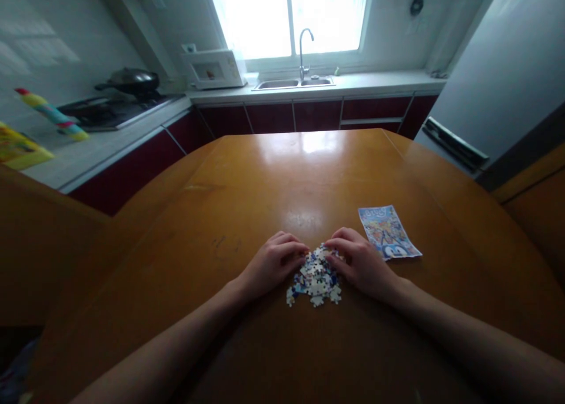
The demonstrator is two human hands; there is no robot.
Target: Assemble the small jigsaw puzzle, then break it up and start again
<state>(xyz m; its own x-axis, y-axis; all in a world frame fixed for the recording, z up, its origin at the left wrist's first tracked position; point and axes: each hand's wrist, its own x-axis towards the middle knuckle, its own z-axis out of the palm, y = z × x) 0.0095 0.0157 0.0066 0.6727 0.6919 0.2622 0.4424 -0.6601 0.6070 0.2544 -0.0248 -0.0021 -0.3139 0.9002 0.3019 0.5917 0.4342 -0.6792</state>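
Puzzle pieces (pixel 318 280) lie toward the near edge of the table (pixel 176 263); likely light, stiff: pinch by rims. Left hand (pixel 279 257) and right hand (pixel 361 261) curl against them; grasp indeterminable.

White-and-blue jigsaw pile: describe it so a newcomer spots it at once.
Find the large brown wooden table filling the foreground. On its near part, between the bare left hand and bare right hand, lies a heap of small white-and-blue jigsaw pieces. Unlike the flat, colourful printed sheet to the right, it is many loose, knobbed bits.
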